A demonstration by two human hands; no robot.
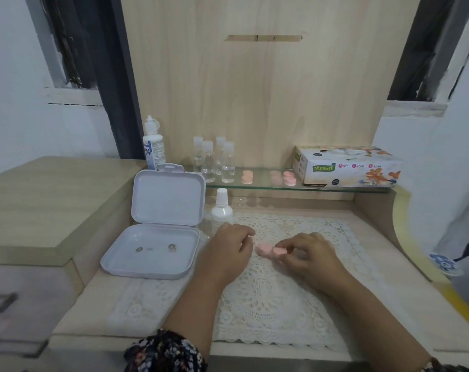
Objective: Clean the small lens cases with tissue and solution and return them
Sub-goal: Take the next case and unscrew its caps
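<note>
A small pink lens case [265,249] lies on the white lace mat [268,304] between my hands. My right hand [308,253] pinches the case's right cap with curled fingers. My left hand [230,248] sits just left of the case with fingers curled; something pinkish shows at its fingertips, too small to identify. A white solution bottle [222,208] stands behind my left hand. More pink lens cases [247,177] [289,178] rest on the glass shelf [254,187]. The tissue box [348,165] sits at the shelf's right end.
An open white plastic box [158,237] with two small lenses inside lies left of the mat. Several clear vials [214,162] and a taller solution bottle [153,146] stand on the shelf's left. A wooden back panel rises behind; a raised cabinet top flanks the left.
</note>
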